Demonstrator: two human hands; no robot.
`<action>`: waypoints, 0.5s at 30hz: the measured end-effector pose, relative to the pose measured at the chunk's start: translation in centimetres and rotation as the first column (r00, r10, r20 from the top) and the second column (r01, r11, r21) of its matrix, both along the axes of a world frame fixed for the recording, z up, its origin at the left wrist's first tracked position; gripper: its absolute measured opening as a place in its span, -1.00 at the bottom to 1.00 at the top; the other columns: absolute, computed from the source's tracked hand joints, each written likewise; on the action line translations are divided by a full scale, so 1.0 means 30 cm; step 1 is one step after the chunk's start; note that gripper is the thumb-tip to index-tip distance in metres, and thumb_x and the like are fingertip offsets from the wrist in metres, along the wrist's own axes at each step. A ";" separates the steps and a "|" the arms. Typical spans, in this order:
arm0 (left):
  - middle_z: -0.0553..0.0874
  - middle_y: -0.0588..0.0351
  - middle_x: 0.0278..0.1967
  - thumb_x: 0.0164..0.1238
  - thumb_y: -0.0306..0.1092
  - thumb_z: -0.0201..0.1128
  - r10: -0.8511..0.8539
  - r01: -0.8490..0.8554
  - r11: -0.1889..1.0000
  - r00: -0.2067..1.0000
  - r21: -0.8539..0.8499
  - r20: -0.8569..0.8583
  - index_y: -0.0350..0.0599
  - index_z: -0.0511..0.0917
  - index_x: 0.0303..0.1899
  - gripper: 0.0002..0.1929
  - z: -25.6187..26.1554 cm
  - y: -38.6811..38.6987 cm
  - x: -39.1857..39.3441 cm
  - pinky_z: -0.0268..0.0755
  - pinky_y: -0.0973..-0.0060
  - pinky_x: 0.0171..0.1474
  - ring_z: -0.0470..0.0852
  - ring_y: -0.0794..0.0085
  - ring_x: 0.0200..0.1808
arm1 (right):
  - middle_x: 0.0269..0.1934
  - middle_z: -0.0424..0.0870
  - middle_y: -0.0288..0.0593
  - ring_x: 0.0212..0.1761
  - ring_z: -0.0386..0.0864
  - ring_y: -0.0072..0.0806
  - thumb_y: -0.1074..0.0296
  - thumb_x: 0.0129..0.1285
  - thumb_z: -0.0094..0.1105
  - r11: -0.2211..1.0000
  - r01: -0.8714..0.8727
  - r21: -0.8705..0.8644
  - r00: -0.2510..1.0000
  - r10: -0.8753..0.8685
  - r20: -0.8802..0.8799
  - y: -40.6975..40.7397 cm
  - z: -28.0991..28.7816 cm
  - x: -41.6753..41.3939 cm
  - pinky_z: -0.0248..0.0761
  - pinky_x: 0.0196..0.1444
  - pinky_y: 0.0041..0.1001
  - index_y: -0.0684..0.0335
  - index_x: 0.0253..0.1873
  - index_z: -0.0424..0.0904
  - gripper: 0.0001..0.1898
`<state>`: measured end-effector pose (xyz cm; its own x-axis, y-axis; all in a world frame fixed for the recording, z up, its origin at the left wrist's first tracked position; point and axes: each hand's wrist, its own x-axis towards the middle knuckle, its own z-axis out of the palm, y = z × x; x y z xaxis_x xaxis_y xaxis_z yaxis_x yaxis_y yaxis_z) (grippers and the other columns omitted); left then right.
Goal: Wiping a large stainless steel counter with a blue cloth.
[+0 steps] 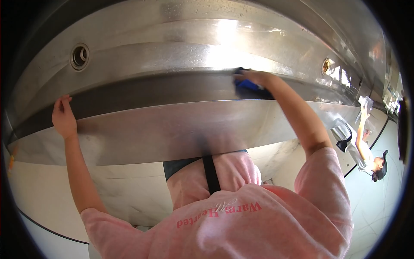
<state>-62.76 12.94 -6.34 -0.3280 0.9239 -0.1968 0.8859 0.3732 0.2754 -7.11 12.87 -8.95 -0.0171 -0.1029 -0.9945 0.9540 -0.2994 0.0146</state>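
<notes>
Before me is a long stainless steel sink or trough, its front edge curving across the view. My left hand rests on the front rim at the left, fingers bent over the dark inner strip, holding nothing that shows. Towards the right, my right hand presses a dark blue cloth against the inner side of the front wall; the hand is slightly blurred. Drops of water dot the metal. The cloth's far side is hidden under my fingers.
A round drain hole lies at the left, and a smaller brass-coloured one at the right. The steel front panel is close to my body. Another person in a dark cap stands at the far right, handling clear plastic.
</notes>
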 end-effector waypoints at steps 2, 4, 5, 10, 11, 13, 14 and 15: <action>0.78 0.15 -0.20 0.48 -0.08 0.03 -0.018 0.018 1.000 1.000 0.008 0.018 -0.14 0.67 -0.08 -0.64 -0.014 0.022 0.028 0.44 0.48 -0.02 0.72 0.33 -0.10 | 0.45 0.22 0.00 0.46 0.19 -0.05 -0.03 0.48 -0.17 0.884 -0.139 0.446 0.685 0.411 -0.602 -0.046 -0.051 -0.045 0.12 0.45 -0.24 0.10 0.41 0.31 -0.47; 0.78 0.16 -0.19 0.48 -0.07 0.03 -0.008 0.008 1.000 1.000 -0.013 -0.028 -0.12 0.67 -0.08 -0.64 -0.007 0.019 0.027 0.44 0.48 -0.02 0.72 0.34 -0.10 | 0.47 0.19 -0.01 0.50 0.14 -0.09 0.04 0.49 -0.12 0.949 0.279 0.148 0.747 -0.118 -0.654 -0.012 0.035 -0.213 0.03 0.50 -0.29 0.19 0.43 0.25 -0.46; 0.78 0.16 -0.19 0.48 -0.07 0.03 -0.012 0.012 1.000 1.000 -0.013 -0.025 -0.12 0.67 -0.08 -0.64 -0.009 0.017 0.025 0.44 0.48 -0.02 0.72 0.34 -0.10 | 0.47 0.19 -0.01 0.50 0.14 -0.09 0.04 0.49 -0.12 0.948 0.282 0.149 0.748 -0.121 -0.652 -0.014 0.044 -0.233 0.03 0.50 -0.29 0.19 0.43 0.25 -0.46; 0.78 0.17 -0.19 0.48 -0.06 0.03 -0.010 0.010 0.999 1.000 -0.031 0.026 -0.11 0.66 -0.08 -0.64 -0.018 0.016 0.009 0.43 0.49 -0.01 0.71 0.35 -0.09 | 0.47 0.19 -0.04 0.50 0.13 -0.16 0.19 0.51 -0.12 0.927 0.308 0.212 0.549 0.009 -0.836 -0.062 -0.027 -0.082 -0.04 0.52 -0.35 0.16 0.45 0.21 -0.51; 0.78 0.17 -0.19 0.48 -0.06 0.03 -0.009 0.010 0.999 1.000 -0.035 0.021 -0.11 0.66 -0.08 -0.64 -0.015 0.014 0.008 0.43 0.49 -0.01 0.71 0.35 -0.09 | 0.48 0.17 -0.02 0.50 0.15 -0.16 0.23 0.51 -0.13 0.937 0.286 0.199 0.619 -0.022 -0.785 -0.060 -0.015 -0.044 -0.01 0.51 -0.32 0.18 0.45 0.23 -0.53; 0.78 0.17 -0.19 0.48 -0.08 0.03 -0.009 0.010 0.999 1.000 -0.043 0.014 -0.11 0.66 -0.08 -0.65 -0.010 0.030 0.032 0.43 0.50 -0.01 0.71 0.37 -0.09 | 0.43 0.25 0.01 0.46 0.21 -0.23 -0.02 0.46 -0.05 0.797 0.249 0.550 0.401 0.432 -0.808 -0.123 -0.129 0.184 0.07 0.46 -0.37 0.15 0.43 0.28 -0.43; 0.78 0.17 -0.19 0.48 -0.08 0.03 -0.004 0.005 0.999 1.000 -0.048 0.006 -0.11 0.66 -0.08 -0.65 -0.007 0.023 0.020 0.43 0.50 -0.01 0.71 0.37 -0.09 | 0.43 0.25 0.03 0.45 0.23 -0.19 -0.02 0.46 -0.06 0.890 0.216 0.402 0.638 0.183 -0.748 -0.123 -0.103 0.223 0.10 0.45 -0.35 0.13 0.43 0.28 -0.44; 0.78 0.17 -0.20 0.48 -0.09 0.04 -0.003 0.004 0.999 1.000 -0.045 0.018 -0.10 0.66 -0.08 -0.66 -0.009 0.017 0.015 0.43 0.50 -0.01 0.71 0.37 -0.10 | 0.42 0.24 0.05 0.44 0.24 -0.14 -0.01 0.46 -0.06 0.945 0.228 0.236 0.822 -0.057 -0.567 -0.123 -0.065 0.262 0.12 0.44 -0.34 0.10 0.44 0.27 -0.45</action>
